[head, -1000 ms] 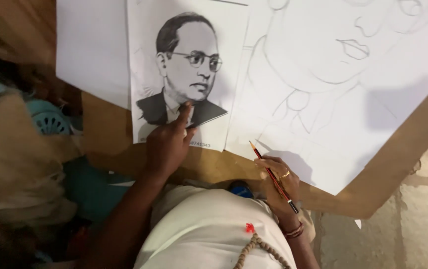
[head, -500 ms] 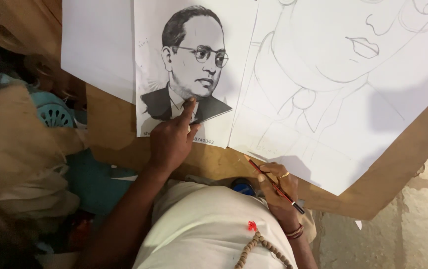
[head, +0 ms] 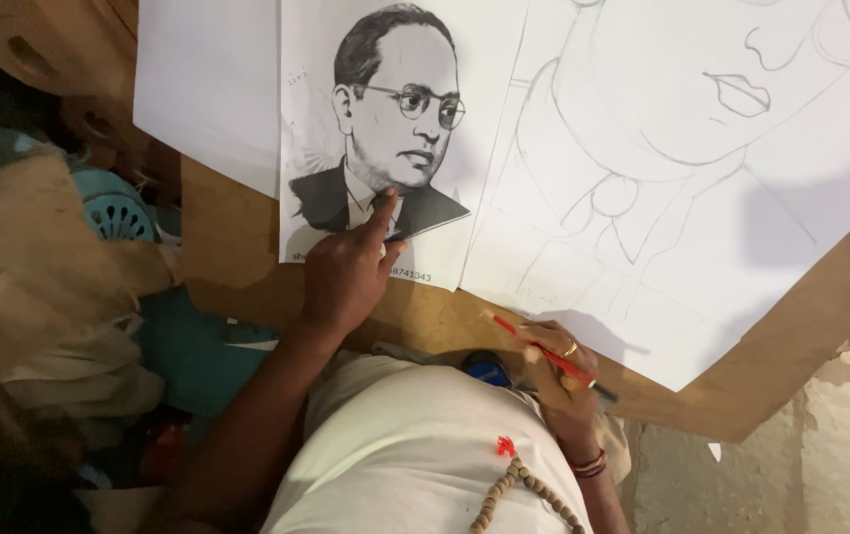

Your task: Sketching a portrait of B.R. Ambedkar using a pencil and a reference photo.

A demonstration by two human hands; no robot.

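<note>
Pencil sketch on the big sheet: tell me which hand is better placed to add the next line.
Right. The right hand holds the red pencil beside the sketch; the left hand points at the printed portrait.

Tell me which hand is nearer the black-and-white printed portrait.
Left. The left hand rests a fingertip on the black-and-white printed portrait; the right hand, holding a red pencil, sits below the drawing sheet.
</note>
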